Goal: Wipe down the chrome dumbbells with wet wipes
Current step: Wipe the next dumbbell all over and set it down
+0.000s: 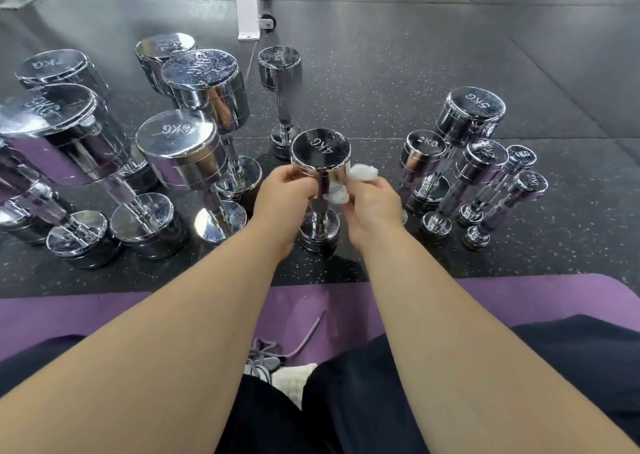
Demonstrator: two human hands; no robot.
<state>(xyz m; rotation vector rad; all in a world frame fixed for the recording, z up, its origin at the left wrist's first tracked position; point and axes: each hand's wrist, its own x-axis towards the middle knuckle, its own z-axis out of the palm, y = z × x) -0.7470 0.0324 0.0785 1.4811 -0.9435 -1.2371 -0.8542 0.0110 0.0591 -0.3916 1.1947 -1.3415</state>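
Note:
A chrome 4KG dumbbell (320,154) stands upright on the dark rubber floor, straight ahead of me. My left hand (282,199) grips the underside of its top head and the handle from the left. My right hand (372,207) holds a crumpled white wet wipe (362,173) against the right side of the top head and handle. Several more chrome dumbbells stand around: a 6KG (180,142) and larger ones at left, a 5KG (472,112), a 2KG (424,150) and small ones at right.
A purple mat (69,311) lies under my legs at the near edge. A grey shoe with loose laces (263,360) rests between my knees. A white machine leg with small wheels (247,6) stands at the back. Another upright dumbbell (280,69) stands behind the 4KG one.

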